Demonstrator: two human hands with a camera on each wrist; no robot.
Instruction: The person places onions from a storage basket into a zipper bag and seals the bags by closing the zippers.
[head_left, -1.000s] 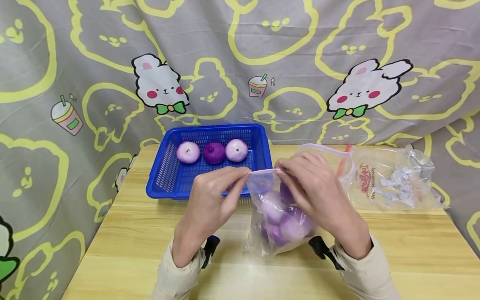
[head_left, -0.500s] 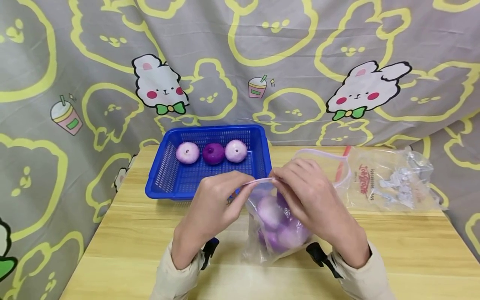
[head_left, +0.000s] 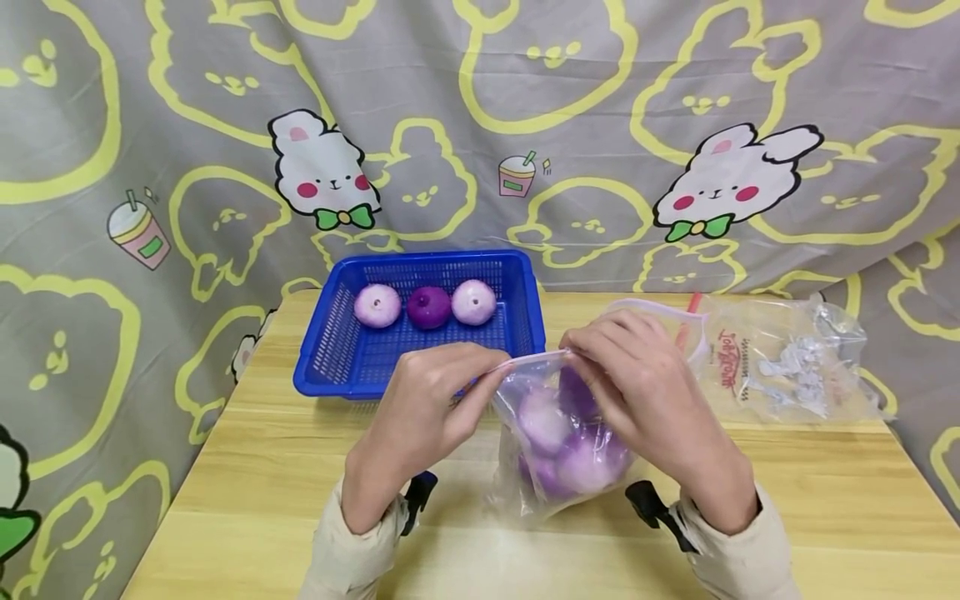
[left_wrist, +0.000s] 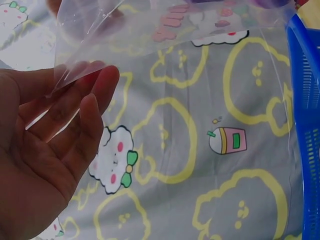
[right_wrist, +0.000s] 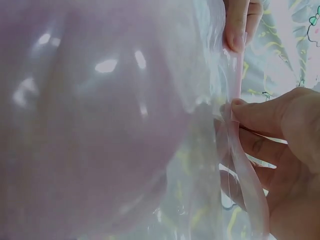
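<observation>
In the head view, a clear zip bag (head_left: 517, 496) stands on the table with several purple and pale onions (head_left: 588, 462) inside. My left hand (head_left: 420, 408) pinches the left end of its pinkish zip edge between thumb and fingers. Farther right along that edge, my right hand (head_left: 637, 387) pinches it too. The right wrist view shows the right thumb (right_wrist: 255, 115) pressed on the zip strip, with fingers behind the film. Up close in the left wrist view, the bag's corner (left_wrist: 80, 65) lies at the left fingertips. My right hand hides part of the bag.
Behind the hands, a blue plastic basket (head_left: 420, 362) holds two pale onions (head_left: 377, 306) and a dark purple onion (head_left: 429, 307). Another clear bag (head_left: 765, 354) with red print lies flat at the right. A patterned curtain (head_left: 585, 67) hangs behind the wooden table (head_left: 840, 492).
Both hands dip slightly with the bag's edge. In the last half second, my right hand slides right along the zip, widening the gap between the hands.
</observation>
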